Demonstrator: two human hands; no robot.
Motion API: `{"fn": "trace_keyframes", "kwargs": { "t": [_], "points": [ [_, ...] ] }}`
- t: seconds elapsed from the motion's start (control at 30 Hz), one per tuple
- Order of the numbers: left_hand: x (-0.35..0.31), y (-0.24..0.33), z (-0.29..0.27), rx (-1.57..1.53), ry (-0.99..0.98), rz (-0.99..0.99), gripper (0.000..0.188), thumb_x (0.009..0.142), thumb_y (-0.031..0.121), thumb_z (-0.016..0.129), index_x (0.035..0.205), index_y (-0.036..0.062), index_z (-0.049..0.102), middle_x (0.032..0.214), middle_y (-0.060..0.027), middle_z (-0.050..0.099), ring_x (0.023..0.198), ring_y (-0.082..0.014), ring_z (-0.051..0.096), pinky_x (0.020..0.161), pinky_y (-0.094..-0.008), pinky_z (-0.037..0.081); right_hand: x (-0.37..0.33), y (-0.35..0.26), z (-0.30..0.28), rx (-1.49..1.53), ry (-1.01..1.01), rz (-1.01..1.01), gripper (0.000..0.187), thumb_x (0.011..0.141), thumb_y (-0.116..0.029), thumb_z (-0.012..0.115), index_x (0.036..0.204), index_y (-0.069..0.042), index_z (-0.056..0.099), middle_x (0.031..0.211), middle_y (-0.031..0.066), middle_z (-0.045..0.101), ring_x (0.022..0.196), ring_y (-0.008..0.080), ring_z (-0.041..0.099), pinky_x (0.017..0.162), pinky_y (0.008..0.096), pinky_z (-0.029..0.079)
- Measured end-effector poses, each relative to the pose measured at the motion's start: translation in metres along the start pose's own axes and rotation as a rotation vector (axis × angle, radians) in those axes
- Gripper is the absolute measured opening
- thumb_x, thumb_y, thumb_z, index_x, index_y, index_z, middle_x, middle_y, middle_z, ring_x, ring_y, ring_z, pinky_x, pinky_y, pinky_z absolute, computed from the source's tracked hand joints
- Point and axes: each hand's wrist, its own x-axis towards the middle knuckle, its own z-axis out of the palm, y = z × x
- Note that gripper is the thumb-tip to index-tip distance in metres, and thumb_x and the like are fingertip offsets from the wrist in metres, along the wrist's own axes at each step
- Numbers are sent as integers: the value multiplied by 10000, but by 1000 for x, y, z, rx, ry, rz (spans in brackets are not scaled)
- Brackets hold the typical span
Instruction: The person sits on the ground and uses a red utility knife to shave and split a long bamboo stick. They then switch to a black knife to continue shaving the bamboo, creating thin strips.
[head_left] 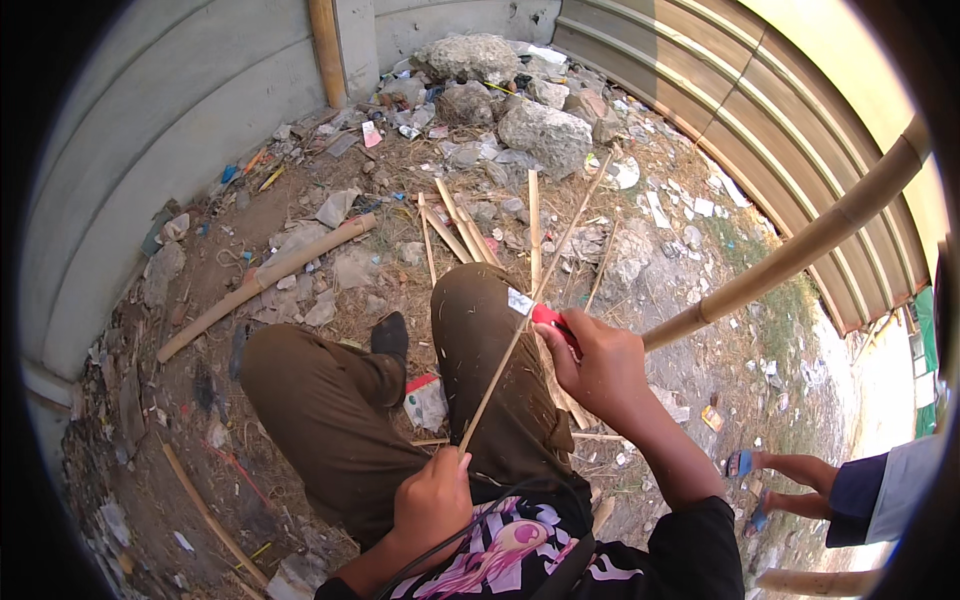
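- L hand (pixel 434 497) pinches thin tan bamboo strip (pixel 492 390), running over brown-trousered R knee (pixel 470 300).
- R hand (pixel 602 365) clenched round red-handled flat blade (pixel 549 318), nr knee.
- Best shallow, I'd say; stroke away fr. L hand.

We see pale rocks (pixel 545 138) heaped at the far end, near where a grey concrete wall (pixel 190 120) meets a ribbed fence (pixel 700 75). Scattered litter (pixel 372 133) lies across the dirt ground (pixel 215 275), and to the right we notice another person (pixel 855 500) in blue sandals (pixel 741 463).
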Motion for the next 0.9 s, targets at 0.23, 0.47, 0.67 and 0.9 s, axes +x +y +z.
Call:
{"fn": "trace_keyframes", "kwargs": {
  "t": [0.23,0.47,0.67,0.9],
  "points": [
    [3,0,2,19,-7,-8,113,953,100,626,949,14,553,752,-209,622,662,-412,642,586,-476,506,-5,-7,-8,-46,-118,-116,320,969,-345,647,831,-60,604,628,106,653,507,309,639,455,406,468],
    [-2,-4,1,-25,-96,-36,114,962,107,611,933,15,549,747,-216,616,666,-422,637,577,-491,493,59,80,-15,-150,71,146,301,975,-357,644,877,-73,666,620,117,643,518,326,636,495,416,481],
    [1,0,-2,-41,-82,-102,90,984,71,560,982,-19,568,763,-250,623,691,-443,642,585,-488,476,28,40,-1,-64,-111,-48,335,980,-388,620,845,-82,635,584,101,637,516,307,653,480,422,487],
    [0,-5,7,-16,-34,-64,136,975,120,597,897,22,544,723,-214,597,639,-435,613,559,-507,467,52,67,18,-166,85,30,352,975,-392,620,820,-77,641,590,103,639,511,303,646,471,424,478]
  ]
}}
